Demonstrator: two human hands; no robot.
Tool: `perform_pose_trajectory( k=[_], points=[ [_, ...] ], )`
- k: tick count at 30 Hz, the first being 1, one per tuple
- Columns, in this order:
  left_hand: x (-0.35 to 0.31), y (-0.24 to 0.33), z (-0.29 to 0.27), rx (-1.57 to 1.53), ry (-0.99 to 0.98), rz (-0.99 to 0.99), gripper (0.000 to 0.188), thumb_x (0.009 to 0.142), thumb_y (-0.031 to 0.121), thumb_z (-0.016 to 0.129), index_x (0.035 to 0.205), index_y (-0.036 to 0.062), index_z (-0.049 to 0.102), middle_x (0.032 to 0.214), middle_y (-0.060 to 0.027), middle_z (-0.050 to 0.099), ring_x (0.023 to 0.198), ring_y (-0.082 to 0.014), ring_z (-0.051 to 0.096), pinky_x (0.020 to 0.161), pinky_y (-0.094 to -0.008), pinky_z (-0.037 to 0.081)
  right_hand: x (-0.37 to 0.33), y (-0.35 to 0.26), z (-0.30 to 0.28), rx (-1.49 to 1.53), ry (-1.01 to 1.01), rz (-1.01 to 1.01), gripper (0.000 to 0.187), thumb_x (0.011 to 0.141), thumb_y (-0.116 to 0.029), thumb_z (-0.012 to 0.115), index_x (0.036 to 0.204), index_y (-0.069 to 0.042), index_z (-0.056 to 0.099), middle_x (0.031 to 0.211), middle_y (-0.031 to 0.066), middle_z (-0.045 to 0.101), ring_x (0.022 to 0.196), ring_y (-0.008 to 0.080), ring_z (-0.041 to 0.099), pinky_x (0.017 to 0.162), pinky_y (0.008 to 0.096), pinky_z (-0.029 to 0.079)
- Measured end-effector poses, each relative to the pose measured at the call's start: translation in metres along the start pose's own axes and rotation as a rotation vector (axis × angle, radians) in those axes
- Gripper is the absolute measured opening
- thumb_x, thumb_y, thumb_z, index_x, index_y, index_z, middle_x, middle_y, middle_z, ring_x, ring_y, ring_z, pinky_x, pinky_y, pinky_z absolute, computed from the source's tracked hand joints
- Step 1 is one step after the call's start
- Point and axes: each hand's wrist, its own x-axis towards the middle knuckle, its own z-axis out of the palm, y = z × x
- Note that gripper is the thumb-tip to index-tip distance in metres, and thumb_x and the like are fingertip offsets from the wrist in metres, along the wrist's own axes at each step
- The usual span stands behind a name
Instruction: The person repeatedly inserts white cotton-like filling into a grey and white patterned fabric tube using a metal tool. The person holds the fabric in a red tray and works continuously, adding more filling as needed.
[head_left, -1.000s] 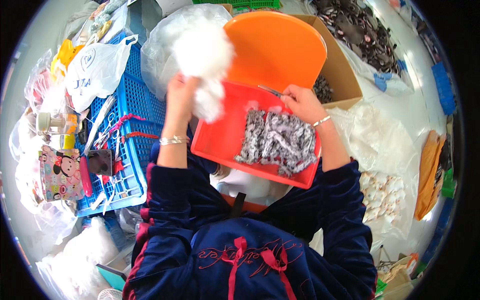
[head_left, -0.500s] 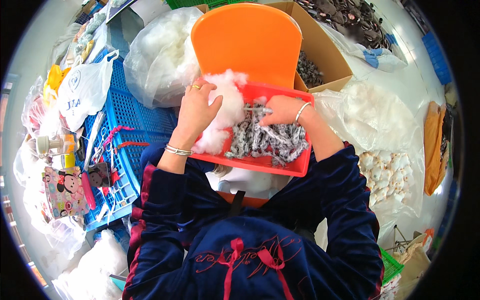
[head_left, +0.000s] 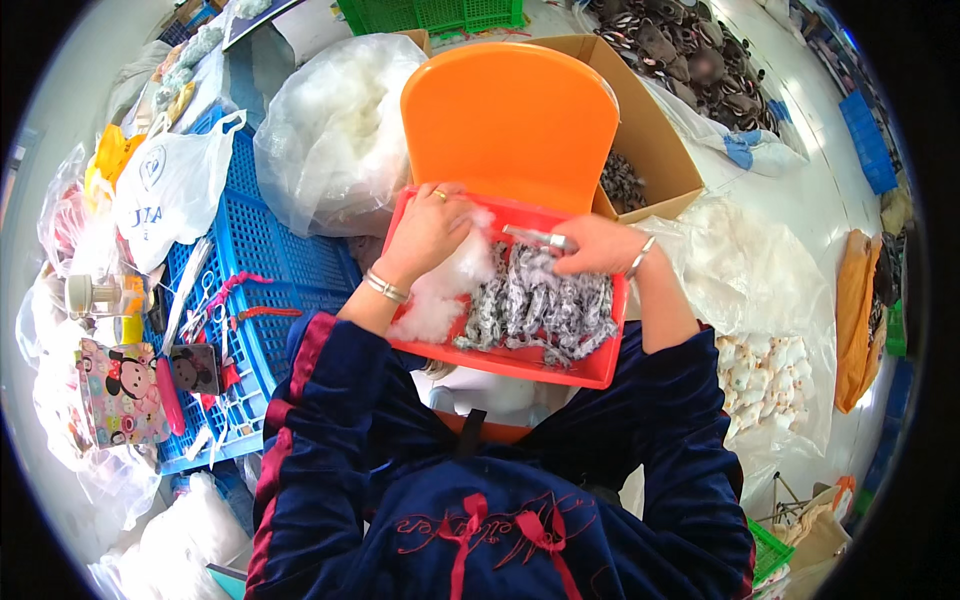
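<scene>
A red plastic tray [head_left: 597, 372] lies across my lap, with white stuffing [head_left: 433, 304] in its left part. Grey-and-white fuzzy pieces [head_left: 550, 312] are heaped in the rest of it. My left hand [head_left: 432, 232] is over the stuffing at the far left, its fingers curled together into the fluff. Over the far right part of the tray, my right hand [head_left: 600, 246] is closed on a slim silver metal tool [head_left: 540, 238] that points left. The exact kind of tool cannot be made out, and the fingertips of the left hand are partly hidden.
An orange chair [head_left: 510, 125] stands just beyond the tray. Behind it is a cardboard box [head_left: 655, 150]; a clear bag of stuffing [head_left: 335, 130] is to its left. Blue crates [head_left: 285, 225] at left carry scissors and bags. Small white pieces [head_left: 765, 385] lie on plastic sheeting at right.
The whole view has shifted, so the chair and tray sit lower. My left hand has moved right and its fingers have curled into the stuffing. The silver tool has risen off the grey pieces.
</scene>
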Motion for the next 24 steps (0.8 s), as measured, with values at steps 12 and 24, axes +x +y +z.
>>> perform_pose_trajectory(
  k=[12, 24],
  points=[
    [-0.025, 0.013, -0.001, 0.145, -0.501, -0.340, 0.047, 0.078, 0.036, 0.068, 0.112, 0.0030, 0.064, 0.120, -0.0190, 0.061, 0.119, -0.0364, 0.053, 0.095, -0.0474, 0.046, -0.009, -0.046, 0.000, 0.722, 0.238, 0.035, 0.017, 0.085, -0.019, 0.070, 0.094, -0.005, 0.066, 0.073, -0.0006, 0.064, 0.052, 0.0014, 0.046, 0.045, 0.0182, 0.034],
    [-0.001, 0.080, -0.042, -1.471, -0.107, -0.596, 0.045, 0.089, 0.009, 0.067, 0.132, 0.0016, 0.053, 0.098, -0.0048, 0.065, 0.082, -0.0088, 0.060, 0.074, -0.0250, 0.050, 0.008, -0.044, 0.022, 1.063, 0.266, -0.038, 0.014, 0.088, -0.012, 0.070, 0.096, -0.005, 0.062, 0.078, 0.0022, 0.065, 0.052, 0.0027, 0.042, 0.045, 0.0195, 0.032]
  ],
)
